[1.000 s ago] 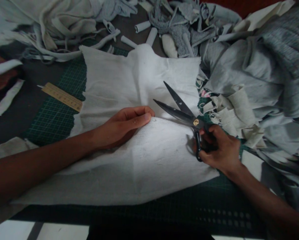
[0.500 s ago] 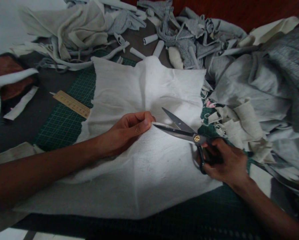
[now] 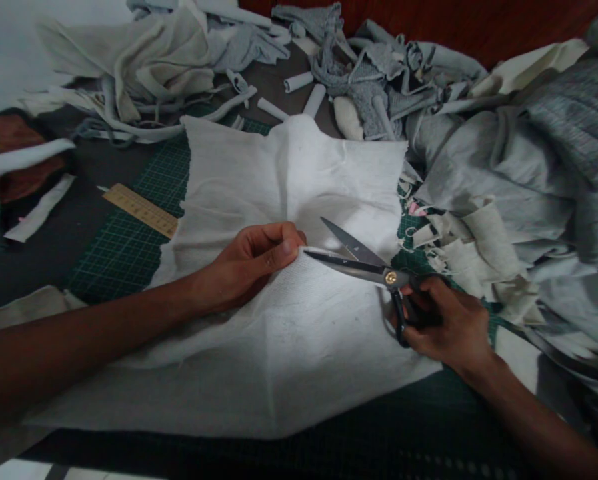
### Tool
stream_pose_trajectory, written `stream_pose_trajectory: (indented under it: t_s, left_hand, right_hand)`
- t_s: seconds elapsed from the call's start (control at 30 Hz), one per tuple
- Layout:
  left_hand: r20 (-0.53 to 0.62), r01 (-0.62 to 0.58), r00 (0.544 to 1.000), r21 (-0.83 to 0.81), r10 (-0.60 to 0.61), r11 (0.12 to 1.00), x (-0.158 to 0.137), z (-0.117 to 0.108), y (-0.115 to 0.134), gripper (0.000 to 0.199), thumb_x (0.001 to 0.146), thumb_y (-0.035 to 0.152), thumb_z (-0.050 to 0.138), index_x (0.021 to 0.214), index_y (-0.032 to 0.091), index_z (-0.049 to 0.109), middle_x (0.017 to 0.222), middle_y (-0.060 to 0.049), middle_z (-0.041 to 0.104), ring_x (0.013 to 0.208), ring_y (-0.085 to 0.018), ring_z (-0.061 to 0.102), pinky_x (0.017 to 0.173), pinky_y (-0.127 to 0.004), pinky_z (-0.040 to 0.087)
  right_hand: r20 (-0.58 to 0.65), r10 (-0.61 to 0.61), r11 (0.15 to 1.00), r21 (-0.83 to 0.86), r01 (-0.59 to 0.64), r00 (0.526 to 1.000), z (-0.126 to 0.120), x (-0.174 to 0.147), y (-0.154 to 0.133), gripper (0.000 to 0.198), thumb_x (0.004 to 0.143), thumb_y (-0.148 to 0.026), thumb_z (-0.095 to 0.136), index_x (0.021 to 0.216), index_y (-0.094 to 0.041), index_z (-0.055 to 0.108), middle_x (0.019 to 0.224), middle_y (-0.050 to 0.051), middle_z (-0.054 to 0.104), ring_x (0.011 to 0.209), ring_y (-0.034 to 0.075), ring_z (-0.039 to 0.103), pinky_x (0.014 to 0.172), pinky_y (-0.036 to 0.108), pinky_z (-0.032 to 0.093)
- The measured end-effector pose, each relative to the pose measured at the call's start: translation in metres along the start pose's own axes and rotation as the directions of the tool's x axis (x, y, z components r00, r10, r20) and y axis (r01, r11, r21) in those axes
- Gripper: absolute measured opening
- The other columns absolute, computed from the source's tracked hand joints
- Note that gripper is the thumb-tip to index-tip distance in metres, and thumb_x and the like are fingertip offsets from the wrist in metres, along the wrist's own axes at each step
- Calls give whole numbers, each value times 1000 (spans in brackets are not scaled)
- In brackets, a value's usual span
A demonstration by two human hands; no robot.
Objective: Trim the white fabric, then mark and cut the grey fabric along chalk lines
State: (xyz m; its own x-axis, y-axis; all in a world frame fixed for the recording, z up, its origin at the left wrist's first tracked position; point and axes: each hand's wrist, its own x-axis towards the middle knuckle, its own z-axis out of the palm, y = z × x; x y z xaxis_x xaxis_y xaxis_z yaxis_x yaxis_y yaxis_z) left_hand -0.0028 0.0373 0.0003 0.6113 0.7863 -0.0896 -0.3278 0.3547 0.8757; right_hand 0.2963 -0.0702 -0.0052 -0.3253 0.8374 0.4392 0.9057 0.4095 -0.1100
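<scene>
A large piece of white fabric (image 3: 323,333) lies spread over the green cutting mat (image 3: 113,257), with a raised fold across its middle. My left hand (image 3: 263,260) pinches that fold between thumb and fingers. In my right hand (image 3: 449,327) is a pair of scissors (image 3: 363,263) with dark handles and a brass-coloured pivot screw. Its blades stand apart and point left; the lower blade's tip lies at the pinched fold, close to my left fingertips. Whether the blade passes through the cloth there I cannot tell.
A wooden ruler (image 3: 141,210) lies left of the fabric, partly under its edge. Heaped grey cloth (image 3: 499,167) and small cream scraps (image 3: 493,247) lie to the right. Beige cloth (image 3: 143,53), grey knit pieces (image 3: 369,87) and rolled white strips (image 3: 299,81) lie along the back.
Hardly anything differs. The whole view has shifted slightly; both hands keep their hold, and the scissor blades remain apart at the fold.
</scene>
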Motion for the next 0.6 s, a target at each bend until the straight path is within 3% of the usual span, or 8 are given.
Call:
stream_pose_trajectory:
  t_s: [0.3,0.6]
  left_hand:
    - [-20,-51,998,145,54,988,0,-6,-3,45,81,55,89,70,19,64,73,1,55,67,-12,48,61,-22,41]
    - [46,-146,989,192,139,971,3,-8,-1,42,84,50,88,69,18,66,72,1,58,68,-12,51,63,-23,41]
  right_hand:
    - [-2,21,1000,-11,-21,1000,2,-2,1,9,81,-27,60,87,-25,54,57,-5,62,43,15,54,44,27,39]
    - [-25,-24,1000,-4,24,999,2,-1,0,11,83,-23,60,90,-25,52,60,-4,66,41,14,55,43,26,41]
